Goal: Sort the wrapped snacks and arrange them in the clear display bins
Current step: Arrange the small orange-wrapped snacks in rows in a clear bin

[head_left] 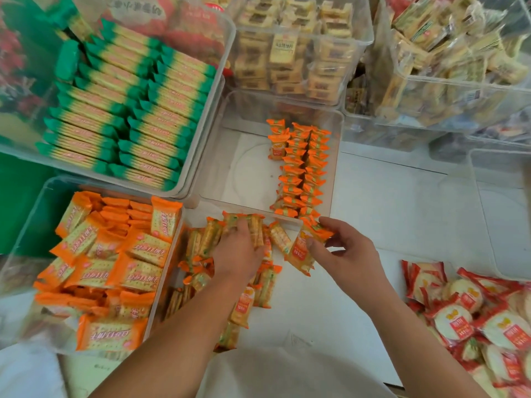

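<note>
White counter (388,211). My right hand (350,257) pinches an orange packet (301,251), the middle bin (247,168) just beyond my fingertips; my left hand (238,254) curls round the loose pile (198,242). Two rows (301,173) in, plenty left.

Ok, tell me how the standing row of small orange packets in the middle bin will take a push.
The standing row likely topples domino-fashion: its packets stand on edge, leaning together. Small, so probably light, sliding easily inside the clear bin. The orange packet pinched by the right hand keeps its shape, so probably fairly stiff.
</note>
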Demonstrator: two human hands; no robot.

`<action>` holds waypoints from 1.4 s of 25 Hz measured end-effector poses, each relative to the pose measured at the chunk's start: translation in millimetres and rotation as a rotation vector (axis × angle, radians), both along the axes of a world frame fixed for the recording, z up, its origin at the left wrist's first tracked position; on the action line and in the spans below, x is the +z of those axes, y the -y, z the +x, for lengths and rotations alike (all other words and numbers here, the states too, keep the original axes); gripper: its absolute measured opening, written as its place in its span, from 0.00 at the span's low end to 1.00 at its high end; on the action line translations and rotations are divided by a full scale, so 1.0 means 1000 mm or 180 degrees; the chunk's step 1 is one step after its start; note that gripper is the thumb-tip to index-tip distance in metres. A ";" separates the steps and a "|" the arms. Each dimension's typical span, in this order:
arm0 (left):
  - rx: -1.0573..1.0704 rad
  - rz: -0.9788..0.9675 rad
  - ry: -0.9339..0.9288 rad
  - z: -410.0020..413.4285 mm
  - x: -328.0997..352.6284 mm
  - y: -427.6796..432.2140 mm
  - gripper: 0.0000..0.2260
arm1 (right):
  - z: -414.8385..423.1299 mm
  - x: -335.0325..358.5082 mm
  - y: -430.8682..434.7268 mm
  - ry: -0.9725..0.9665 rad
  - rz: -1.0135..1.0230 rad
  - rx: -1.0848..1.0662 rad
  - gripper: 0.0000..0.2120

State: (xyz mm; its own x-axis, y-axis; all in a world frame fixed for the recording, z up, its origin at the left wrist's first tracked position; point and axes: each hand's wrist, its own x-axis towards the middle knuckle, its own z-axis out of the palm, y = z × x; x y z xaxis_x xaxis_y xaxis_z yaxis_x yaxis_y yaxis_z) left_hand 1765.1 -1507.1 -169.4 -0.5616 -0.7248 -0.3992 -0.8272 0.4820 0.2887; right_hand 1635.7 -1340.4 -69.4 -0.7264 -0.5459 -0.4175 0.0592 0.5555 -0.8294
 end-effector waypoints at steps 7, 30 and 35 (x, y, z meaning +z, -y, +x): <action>0.0441 0.0827 -0.1380 0.036 0.045 -0.008 0.19 | -0.011 -0.003 0.001 -0.0055 0.0002 0.0065 0.20; 0.0762 0.2402 -0.2944 0.001 0.115 -0.033 0.15 | -0.012 0.010 0.023 0.0157 -0.0600 0.0354 0.12; 0.0609 0.2304 -0.2954 -0.009 0.111 -0.023 0.17 | -0.026 0.026 0.035 0.0378 -0.0588 0.0378 0.21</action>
State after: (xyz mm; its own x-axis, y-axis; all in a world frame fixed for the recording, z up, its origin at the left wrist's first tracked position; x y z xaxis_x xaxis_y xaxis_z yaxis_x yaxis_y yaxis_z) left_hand 1756.3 -1484.0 -58.0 -0.7591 -0.6019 -0.2481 -0.1994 -0.1477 0.9687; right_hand 1609.9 -1375.9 -43.5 -0.6044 -0.6995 -0.3812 0.1055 0.4041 -0.9086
